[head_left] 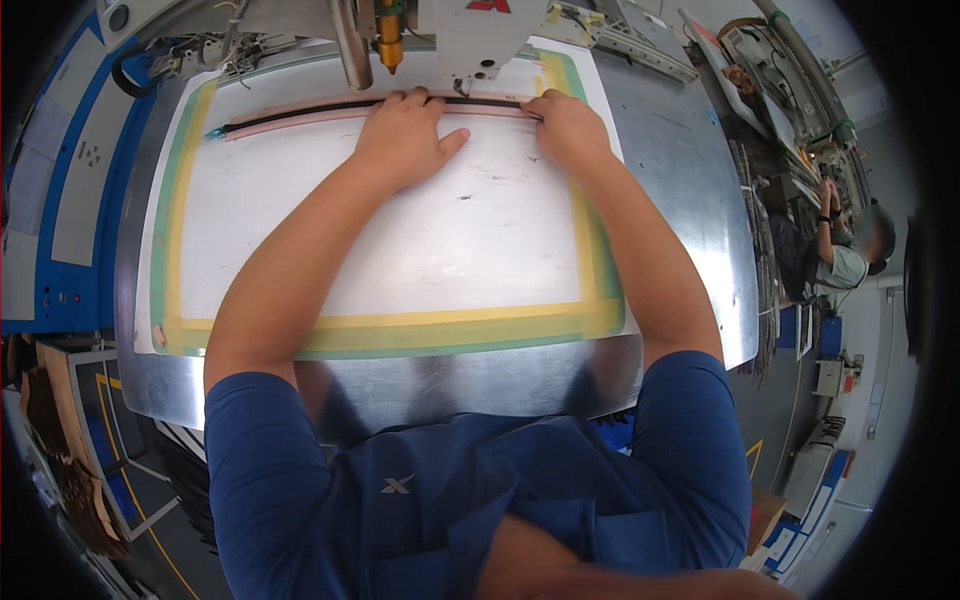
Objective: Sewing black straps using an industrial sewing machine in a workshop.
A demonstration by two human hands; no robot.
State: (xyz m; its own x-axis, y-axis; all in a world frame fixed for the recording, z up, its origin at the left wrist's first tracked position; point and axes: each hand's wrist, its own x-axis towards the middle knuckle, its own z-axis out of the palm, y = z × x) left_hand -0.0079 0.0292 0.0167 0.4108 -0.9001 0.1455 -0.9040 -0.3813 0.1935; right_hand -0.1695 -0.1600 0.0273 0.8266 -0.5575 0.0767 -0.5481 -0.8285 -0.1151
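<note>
Big picture first: a broad steel machine table (690, 200) fills the view, rounded at its near edge, with blue cabinets off its left side. Lying on it, a large white template board (400, 240), bordered in yellow and green tape, reaches nearly to the table's left and near edges. Over the board's far edge hangs the sewing head (480, 35), and beside it a brass-coloured nozzle (389, 45) points down.

Now the piece itself: a long, narrow black strip (300, 112) on a pale pink band (290, 122) runs along the far edge of the board, from near its far left corner across to just below the head.

Both hands are on it. The left hand (405, 140) lies flat, fingers spread fairly wide, fingertips on the strip and thumb angled out to the right. The right hand (565, 125) sits near the board's far right corner, fingers curled close together, tips pressing the strip's right end. Neither hand grips; both press down.

To do this well, I'd judge, keep the pressure even and flat so strip and band stay aligned along the whole line, and keep fingertips clear of the head just beyond them.

Far right, another person (840, 255) works at a separate station.
</note>
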